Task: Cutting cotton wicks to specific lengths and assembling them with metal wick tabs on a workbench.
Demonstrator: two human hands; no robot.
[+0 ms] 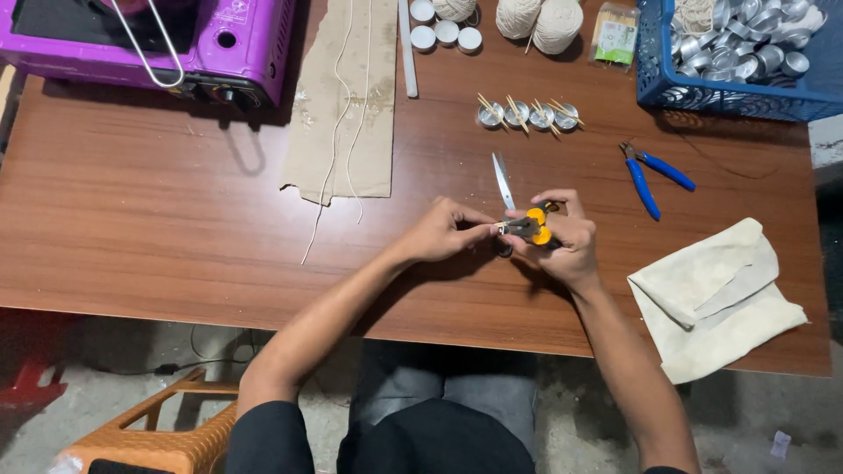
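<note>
Head view, wooden table [176, 219]:
- Right hand [566, 241]: grip closed around the yellow-and-black handles of the scissors [525, 224], at table centre, just above the surface
- Scissors: blades point to the far side, one bright blade showing clear of the hands
- Left hand [439, 230]: fingertips pinched at the scissors' pivot, touching the right hand's fingers; whether something small is held between them cannot be told
- Pliers [652, 175], blue handles: lying on the table right of the hands, apart from them
- Cloth [716, 298], pale, folded: near right part of the table
- Four metal cups [529, 115] in a row, each with sticks across: far of the hands
- Basket [702, 92], blue, filled with metal cups: far right corner
- Balls of string [540, 19]: far edge, left of the basket
- Cardboard [347, 96] with lengths of string on it: far, left of centre
- Stove [176, 44], purple: far left corner
- Stool [158, 439], orange: on the floor, near left
</note>
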